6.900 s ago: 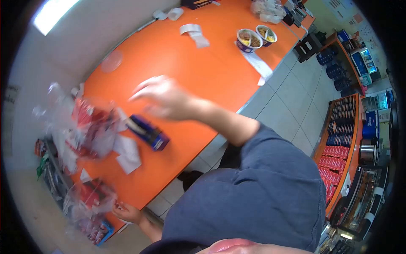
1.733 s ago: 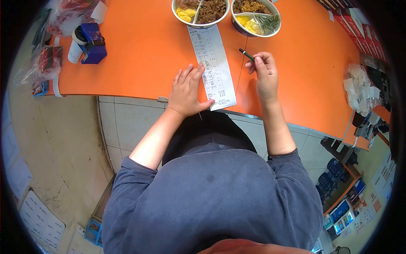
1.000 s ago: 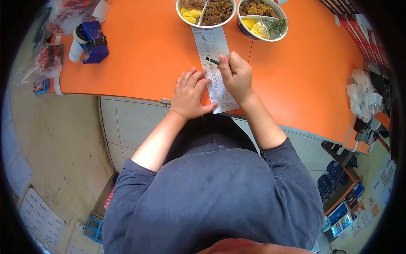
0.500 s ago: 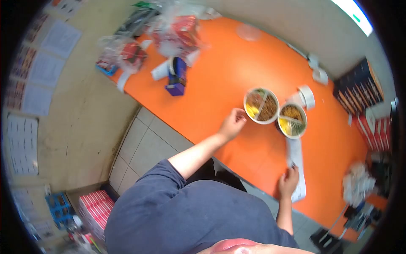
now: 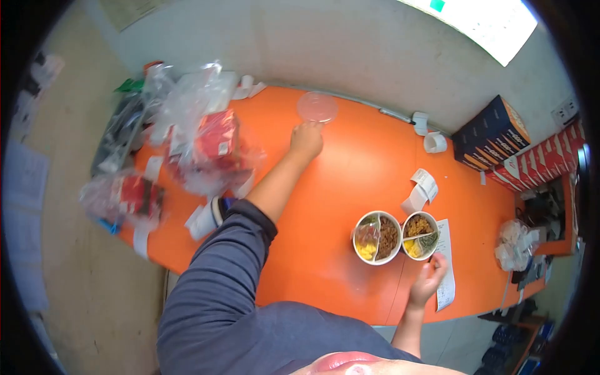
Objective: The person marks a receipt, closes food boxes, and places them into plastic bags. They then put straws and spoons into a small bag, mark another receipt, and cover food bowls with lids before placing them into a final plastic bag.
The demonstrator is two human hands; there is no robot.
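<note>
The left hand point(image 5: 306, 139) stretches far across the counter point(image 5: 350, 162), fingers loosely open, touching the clear lid point(image 5: 317, 107) lying just beyond it, while the right hand point(image 5: 427, 281) rests open on the receipt point(image 5: 446, 275).

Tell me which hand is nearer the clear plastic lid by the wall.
Left. The left hand reaches right up to the clear lid, touching its edge; the right hand is far off, by the receipt.
</note>
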